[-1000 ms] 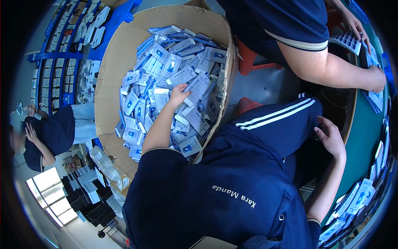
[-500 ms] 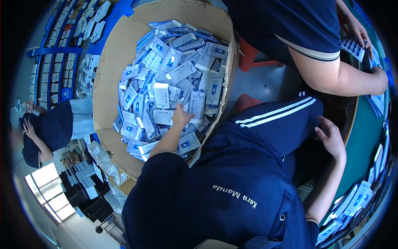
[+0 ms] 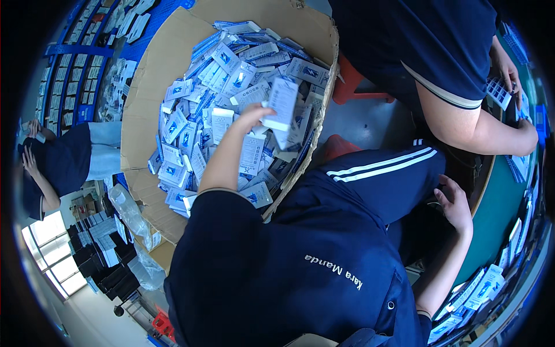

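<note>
My left hand (image 3: 252, 118) is raised over a big cardboard carton (image 3: 141, 115) and grips a slim white-and-blue box (image 3: 284, 103) by its near edge. Motion smears the held box a little; a second white piece shows just below it, and whether I hold that too I cannot tell. Beneath lies a heap of similar flat boxes (image 3: 222, 81), tumbled at all angles. My right hand (image 3: 455, 205) hangs beside my right thigh, near the edge of a green-topped table (image 3: 491, 222); its fingers are loosely bent and apart, with nothing in them.
More slim boxes (image 3: 485, 286) lie along the table at right. A co-worker's arm (image 3: 462, 118) reaches across its far end, by a white gridded tray (image 3: 498, 92). Red stools (image 3: 352, 81) stand beyond the carton. Another person (image 3: 63, 165) and blue shelving (image 3: 78, 49) are at left.
My left hand has closed on a box and lifted it off the heap, moving away from me. My right hand has shifted slightly nearer. The view has tilted a little.
</note>
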### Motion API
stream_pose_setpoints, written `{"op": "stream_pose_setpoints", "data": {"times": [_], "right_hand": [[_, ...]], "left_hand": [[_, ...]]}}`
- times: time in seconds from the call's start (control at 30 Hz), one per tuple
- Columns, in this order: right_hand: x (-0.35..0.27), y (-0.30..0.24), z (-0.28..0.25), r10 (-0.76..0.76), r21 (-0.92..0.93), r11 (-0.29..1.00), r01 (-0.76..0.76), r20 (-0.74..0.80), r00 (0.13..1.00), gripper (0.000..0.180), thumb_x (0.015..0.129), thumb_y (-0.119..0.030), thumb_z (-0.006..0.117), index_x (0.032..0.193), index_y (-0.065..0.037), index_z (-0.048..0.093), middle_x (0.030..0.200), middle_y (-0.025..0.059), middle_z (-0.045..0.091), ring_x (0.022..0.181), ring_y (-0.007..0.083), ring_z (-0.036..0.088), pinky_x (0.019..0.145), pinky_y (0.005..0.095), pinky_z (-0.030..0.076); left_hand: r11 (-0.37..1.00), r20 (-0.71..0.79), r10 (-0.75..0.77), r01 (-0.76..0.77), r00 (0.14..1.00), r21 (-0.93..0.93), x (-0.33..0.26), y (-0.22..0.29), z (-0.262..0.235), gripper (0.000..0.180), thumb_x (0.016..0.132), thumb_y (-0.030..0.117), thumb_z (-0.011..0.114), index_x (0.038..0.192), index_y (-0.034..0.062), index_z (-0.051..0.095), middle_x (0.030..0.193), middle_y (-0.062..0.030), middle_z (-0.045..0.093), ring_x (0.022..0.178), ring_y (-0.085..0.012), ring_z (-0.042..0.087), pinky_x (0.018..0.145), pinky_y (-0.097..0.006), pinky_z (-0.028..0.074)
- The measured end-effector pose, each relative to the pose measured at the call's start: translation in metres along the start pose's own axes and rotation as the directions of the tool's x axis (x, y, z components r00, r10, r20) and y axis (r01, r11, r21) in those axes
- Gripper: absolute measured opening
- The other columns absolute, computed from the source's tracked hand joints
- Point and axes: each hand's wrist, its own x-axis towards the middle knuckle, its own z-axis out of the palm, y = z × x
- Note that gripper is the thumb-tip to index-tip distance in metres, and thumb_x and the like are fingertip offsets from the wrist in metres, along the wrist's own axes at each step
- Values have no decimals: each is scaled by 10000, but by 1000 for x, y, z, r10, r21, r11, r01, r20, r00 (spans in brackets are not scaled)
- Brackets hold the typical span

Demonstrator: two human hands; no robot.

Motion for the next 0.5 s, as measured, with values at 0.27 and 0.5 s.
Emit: {"op": "stream_pose_setpoints", "data": {"times": [0.27, 0.5], "right_hand": [[7, 2, 2, 25, -3, 1000, -26, -29, 999, 433, 955, -179, 637, 1344, -16, 543, 1327, 218, 573, 1241, 348, 558, 1037, 426, 463], [8, 1, 1, 43, -64, 997, -43, -3, 999, 433, 950, -165, 642, 1345, -19, 541, 1334, 219, 570, 1236, 345, 566, 1030, 416, 472]], "left_hand": [[941, -55, -21, 38, 998, 337, 49, -41, 64, 1202, 530, 383, 918, 1451, -74, 295, 1348, -247, 534, 1248, -326, 525, 1040, -354, 410], [988, 296, -131, 150, 946, -44, 30, -20, 50, 756, 651, 140, 862, 1316, 6, 527, 1222, -140, 640, 1155, -253, 588, 999, -373, 448]]}}
